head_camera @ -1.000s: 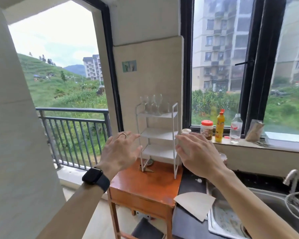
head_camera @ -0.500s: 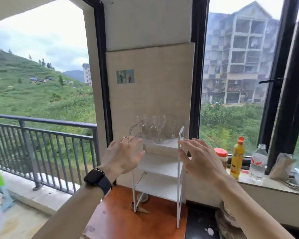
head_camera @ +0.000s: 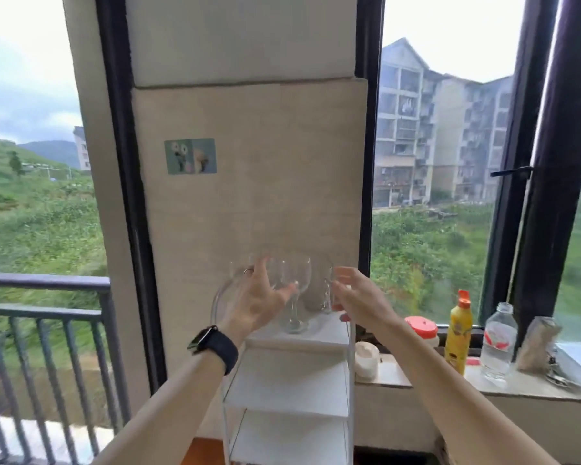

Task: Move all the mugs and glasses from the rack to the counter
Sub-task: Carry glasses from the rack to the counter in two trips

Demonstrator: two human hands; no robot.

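Observation:
A white three-shelf rack stands against the tiled wall. Clear stemmed wine glasses and a clear glass mug with a handle stand on its top shelf. My left hand, with a ring and a black watch on the wrist, is spread open right in front of the wine glasses, fingers around one bowl without a clear grip. My right hand is open too, fingertips at the mug's handle. The two lower shelves look bare.
On the window sill to the right stand a small white cup, a red-lidded jar, a yellow bottle, a clear water bottle and a bag. A balcony railing runs on the left. The orange table shows below.
The camera has moved closer and tilted up. Both hands have risen from the rack's middle shelves to the glasses on the top shelf.

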